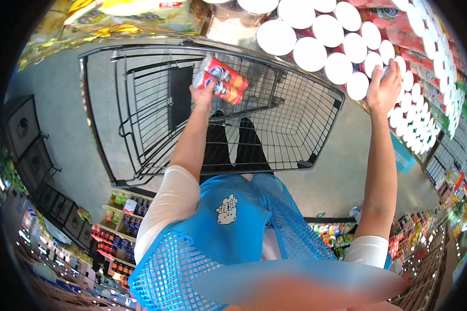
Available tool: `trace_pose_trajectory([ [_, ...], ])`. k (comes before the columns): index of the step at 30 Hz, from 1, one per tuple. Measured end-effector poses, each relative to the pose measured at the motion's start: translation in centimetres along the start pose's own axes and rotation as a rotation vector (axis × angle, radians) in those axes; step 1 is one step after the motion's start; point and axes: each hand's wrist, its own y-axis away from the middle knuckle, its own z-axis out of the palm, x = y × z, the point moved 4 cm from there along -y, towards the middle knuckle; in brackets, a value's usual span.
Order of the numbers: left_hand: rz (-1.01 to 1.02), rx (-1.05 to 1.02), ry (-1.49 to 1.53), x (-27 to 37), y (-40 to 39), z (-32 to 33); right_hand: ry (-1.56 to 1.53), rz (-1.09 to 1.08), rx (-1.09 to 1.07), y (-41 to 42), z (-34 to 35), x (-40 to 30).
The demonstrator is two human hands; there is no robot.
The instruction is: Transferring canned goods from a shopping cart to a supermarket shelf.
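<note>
My left hand (203, 94) grips a red wrapped pack of canisters (227, 79) with white tops, holding it over the wire shopping cart (295, 97). My right hand (385, 87) reaches out to the upper right, over rows of upright red canisters with white lids (338, 68). Its fingers are spread and rest at the lids; whether they grip one cannot be told. The cart's wire basket stands between my body and the display, with its black folding panel (181, 97) left of the held pack.
Yellow glossy packages (140, 17) lie at the upper left beyond the cart. Dark crates (23, 128) stand at the far left. Shelves with jars (120, 229) are at the lower left, and more shelved goods (334, 235) at the lower right.
</note>
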Motion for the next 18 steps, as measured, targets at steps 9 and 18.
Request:
trace_pose_trajectory([
  [9,0.543,-0.305,-0.268,12.6,17.4,-8.2,0.014,0.044,0.015,0.2,-0.3,0.2],
  [18,1.051,-0.233,-0.499,28.1,27.0,-10.2,0.017,0.094,0.008,0.4,-0.6,0.1],
])
